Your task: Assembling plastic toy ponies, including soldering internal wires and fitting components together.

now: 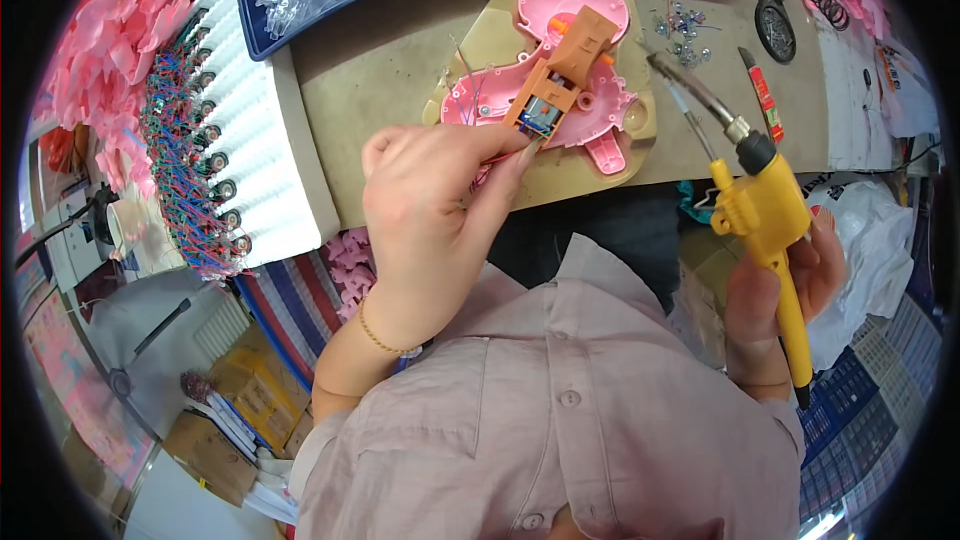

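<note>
A pink plastic toy shell half (480, 90) lies in a tan holding tray (505, 20) on the bench. Inside it sits an orange gearbox (580, 45) with a silver motor and blue wire showing at its near end. My left hand (425, 205) is at that end, thumb and forefinger pinched together on thin wires (487, 172); the fingertips partly hide them. My right hand (755, 295) is wrapped round the handle of a yellow soldering gun (762, 210). Its metal tip points up and left, to the right of the shell and apart from it.
A white ribbed tray (265, 140) holds several speakers with coloured wires at left. Blue bins (268, 35) of clear parts stand at the back. Loose screws (685, 30), a black dish (773, 25) and a red utility knife (763, 95) lie right. Pink parts (120, 30) are heaped far left.
</note>
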The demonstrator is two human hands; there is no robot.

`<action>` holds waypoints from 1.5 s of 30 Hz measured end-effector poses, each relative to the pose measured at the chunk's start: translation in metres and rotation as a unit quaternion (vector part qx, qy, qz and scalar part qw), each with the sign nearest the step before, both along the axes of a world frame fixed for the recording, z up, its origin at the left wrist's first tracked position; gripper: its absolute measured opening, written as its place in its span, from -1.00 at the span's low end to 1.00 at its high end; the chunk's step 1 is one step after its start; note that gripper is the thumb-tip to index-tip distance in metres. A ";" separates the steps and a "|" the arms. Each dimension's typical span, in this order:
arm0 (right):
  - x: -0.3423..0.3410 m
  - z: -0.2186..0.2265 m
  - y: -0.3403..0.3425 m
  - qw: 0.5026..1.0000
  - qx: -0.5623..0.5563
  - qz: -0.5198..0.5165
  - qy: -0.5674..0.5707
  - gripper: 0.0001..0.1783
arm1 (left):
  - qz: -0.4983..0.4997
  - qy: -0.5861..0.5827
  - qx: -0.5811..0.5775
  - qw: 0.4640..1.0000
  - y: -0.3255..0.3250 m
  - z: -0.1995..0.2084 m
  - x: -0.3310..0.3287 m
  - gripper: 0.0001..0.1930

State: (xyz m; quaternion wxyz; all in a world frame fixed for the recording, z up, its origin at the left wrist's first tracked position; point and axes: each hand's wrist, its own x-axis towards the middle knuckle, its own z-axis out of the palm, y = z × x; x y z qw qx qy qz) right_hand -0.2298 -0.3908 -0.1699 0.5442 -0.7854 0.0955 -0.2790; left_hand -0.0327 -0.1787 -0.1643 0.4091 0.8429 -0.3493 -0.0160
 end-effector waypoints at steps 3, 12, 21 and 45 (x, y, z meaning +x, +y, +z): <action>0.001 -0.002 0.002 0.996 0.022 0.077 -0.036 -0.26 | 0.003 -0.019 0.008 1.000 -0.001 -0.004 0.000 -0.92; 0.011 -0.009 0.017 0.982 0.056 0.156 -0.095 -0.34 | 0.023 0.083 -0.002 0.996 -0.002 -0.008 -0.004 -0.92; 0.026 -0.008 0.031 0.987 0.016 0.127 -0.094 -0.38 | 0.025 0.100 0.006 0.995 -0.002 -0.008 -0.004 -0.92; 0.012 -0.008 0.007 0.982 -0.073 0.166 -0.058 -0.32 | -0.003 0.054 0.034 0.998 0.002 -0.002 0.001 -0.90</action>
